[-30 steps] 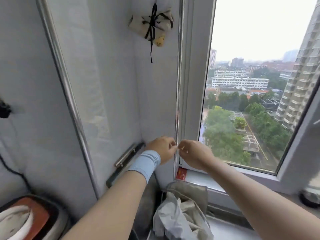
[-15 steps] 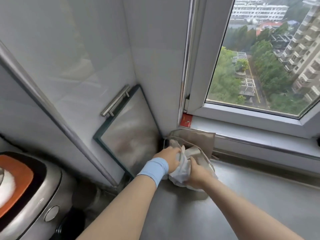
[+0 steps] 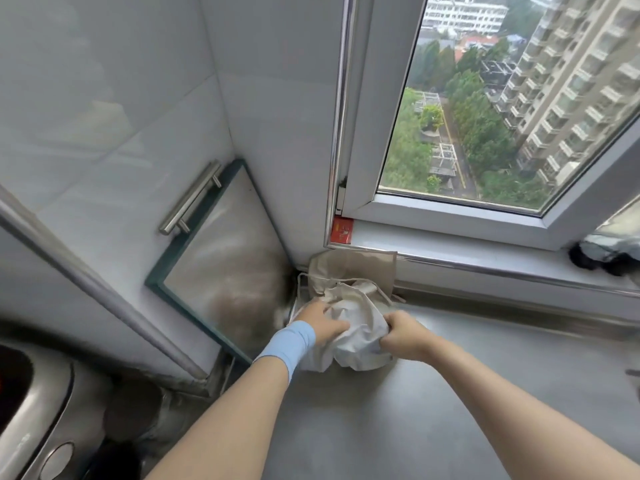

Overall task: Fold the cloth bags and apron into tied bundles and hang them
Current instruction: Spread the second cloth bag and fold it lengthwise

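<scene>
A crumpled off-white cloth bag (image 3: 356, 323) lies on the grey counter (image 3: 433, 410) in the corner below the window. My left hand (image 3: 322, 320), with a blue wristband, grips its left side. My right hand (image 3: 403, 336) grips its right side, fingers curled into the fabric. Behind it a beige cloth bag (image 3: 356, 268) leans against the wall under the sill, with thin cords running over it. The tied bundle on the wall is out of view.
A glass board with a steel handle (image 3: 221, 258) leans in the corner at the left. A steel appliance (image 3: 38, 420) sits at the bottom left. The window sill (image 3: 485, 251) runs along the back, with a dark object (image 3: 602, 254) at its right end.
My hands dropped from the wall corner to the counter and took hold of the off-white bag. The view tilted down, so the hung bundle left the frame. The bag has shifted slightly toward me.
</scene>
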`<state>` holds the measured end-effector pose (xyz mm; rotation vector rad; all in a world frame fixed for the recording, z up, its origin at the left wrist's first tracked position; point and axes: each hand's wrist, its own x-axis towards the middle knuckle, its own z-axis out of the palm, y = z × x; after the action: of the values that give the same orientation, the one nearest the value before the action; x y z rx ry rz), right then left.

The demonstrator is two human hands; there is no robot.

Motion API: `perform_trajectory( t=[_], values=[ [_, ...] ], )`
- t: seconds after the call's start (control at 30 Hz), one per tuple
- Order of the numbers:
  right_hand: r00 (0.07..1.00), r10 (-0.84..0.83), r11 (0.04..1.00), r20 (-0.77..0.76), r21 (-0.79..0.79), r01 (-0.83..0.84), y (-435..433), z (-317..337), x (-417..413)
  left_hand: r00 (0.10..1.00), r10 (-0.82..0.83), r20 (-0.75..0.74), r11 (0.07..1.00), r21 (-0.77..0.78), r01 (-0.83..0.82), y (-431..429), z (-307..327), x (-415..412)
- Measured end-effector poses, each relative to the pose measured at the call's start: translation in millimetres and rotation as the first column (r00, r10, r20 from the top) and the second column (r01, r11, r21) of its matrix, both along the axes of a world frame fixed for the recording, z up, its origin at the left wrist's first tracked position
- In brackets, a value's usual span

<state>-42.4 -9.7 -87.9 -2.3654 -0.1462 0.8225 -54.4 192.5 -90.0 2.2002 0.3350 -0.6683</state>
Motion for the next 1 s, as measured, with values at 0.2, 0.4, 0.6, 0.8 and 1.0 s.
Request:
perform_trajectory(
  t=[0.2,0.4,0.6,0.8,1.0],
  values=[
    [0.981,-0.192,0.981,0.011,0.042,0.192,-19.7,44.9,7.7,0.987,-0.148,0.058,0.982,-0.106,0.154,8.1,51.3,9.0],
    [0.909,-0.058,0.997,0.413,0.067,0.033,-14.9,104.9,1.4,0.929,-0.322,0.18,0.946,0.023,0.323,-13.6,120.2,-2.9],
    [0.822,0.22,0.975,0.525,-0.122,-0.183,-14.8,162.2,-2.7,0.861,-0.322,0.394,0.938,0.256,0.233,-51.6,170.1,-22.3],
    [0.791,0.16,0.979,0.591,0.009,-0.205,-68.5,179.4,-15.4,0.883,-0.427,0.193,0.769,0.592,0.242,-64.4,200.4,-56.1],
    [0.855,-0.298,0.914,0.424,0.385,0.127,-111.1,170.4,-29.0,0.882,-0.356,0.308,0.696,0.718,0.03,-94.5,219.5,-94.5]
  ],
)
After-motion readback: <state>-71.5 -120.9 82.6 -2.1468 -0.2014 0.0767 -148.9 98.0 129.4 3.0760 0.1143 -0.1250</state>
